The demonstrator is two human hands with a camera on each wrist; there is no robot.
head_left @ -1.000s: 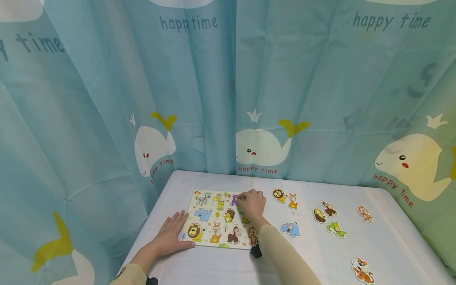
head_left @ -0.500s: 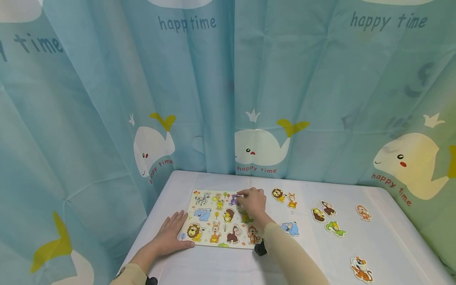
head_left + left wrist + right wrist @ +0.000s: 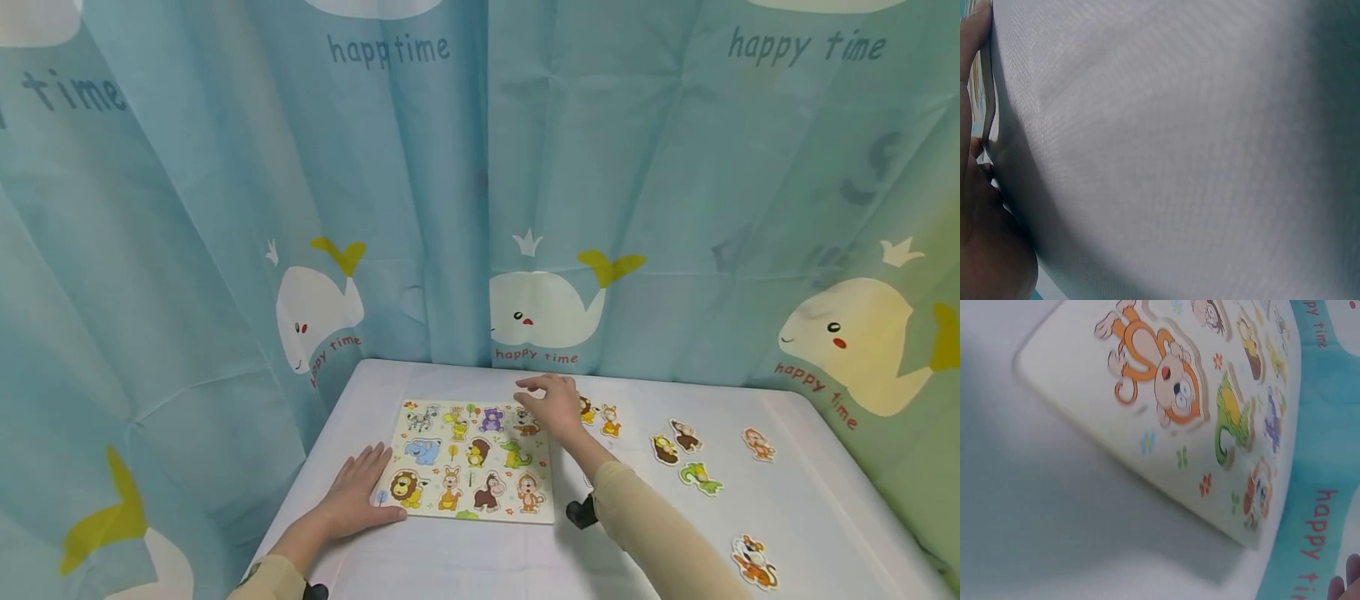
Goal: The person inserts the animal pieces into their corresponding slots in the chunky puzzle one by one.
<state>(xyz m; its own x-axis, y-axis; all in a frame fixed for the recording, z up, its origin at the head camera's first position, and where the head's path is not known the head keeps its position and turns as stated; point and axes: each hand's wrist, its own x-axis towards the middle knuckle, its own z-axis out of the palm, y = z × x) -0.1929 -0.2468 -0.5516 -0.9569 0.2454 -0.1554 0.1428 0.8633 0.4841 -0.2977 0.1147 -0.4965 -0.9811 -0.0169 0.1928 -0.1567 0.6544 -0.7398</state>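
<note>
One puzzle board (image 3: 471, 479) is touched by the outspread left hand (image 3: 352, 498); the right hand (image 3: 556, 405), fingertips parted, is held near its far corner.

White cloth-covered table (image 3: 825, 500), far corners rounded. Landmark: the animal puzzle board (image 3: 467, 515), lying flat toward the table's L side. L hand (image 3: 352, 494) rests at the board's L edge. Loose cutout pcs lie R of the board. Just off its far R corner: lion pc (image 3: 590, 411), partly hidden, w/ kangaroo pc (image 3: 611, 421) beside it. Further R of the board, approx. level w/ its middle, a close trio: hedgehog pc (image 3: 664, 451), gorilla pc (image 3: 686, 436), croc pc (image 3: 701, 478). Well R of the board: monkey pc (image 3: 759, 445). Also well R, nearer the wearer than the board's near edge: tiger pc (image 3: 754, 562).
</note>
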